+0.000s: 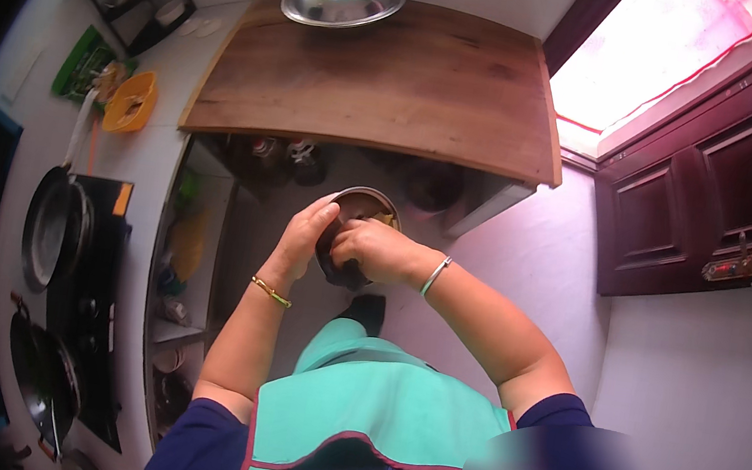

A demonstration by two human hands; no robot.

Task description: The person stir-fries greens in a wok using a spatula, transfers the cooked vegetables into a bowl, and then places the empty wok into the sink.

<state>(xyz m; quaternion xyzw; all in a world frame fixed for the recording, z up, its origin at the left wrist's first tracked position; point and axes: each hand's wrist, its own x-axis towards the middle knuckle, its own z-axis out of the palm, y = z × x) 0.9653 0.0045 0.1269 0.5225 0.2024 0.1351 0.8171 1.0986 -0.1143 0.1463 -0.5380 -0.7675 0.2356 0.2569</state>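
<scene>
My left hand [300, 242] grips the left side of a round metal bowl [365, 192], with its fingers against the wall near the rim. Over the bowl's opening is my right hand [376, 249], its fingers curled inward and down into it. What those fingers hold is hidden by the hand itself. A small yellowish piece [387, 220] shows inside by the right rim. Something dark [346, 275] lies at the near side of the bowl, too unclear to name. Both forearms come up past a green apron [372, 398].
Ahead stands a wooden tabletop [378, 81] with a domed metal lid [343, 0] on it. Jars [304, 162] stand beneath. On the left counter are a frying pan [45, 227], a wok [40, 370], a black stove [95, 321] and a yellow basket [131, 102]. A dark red door [730, 179] is at right.
</scene>
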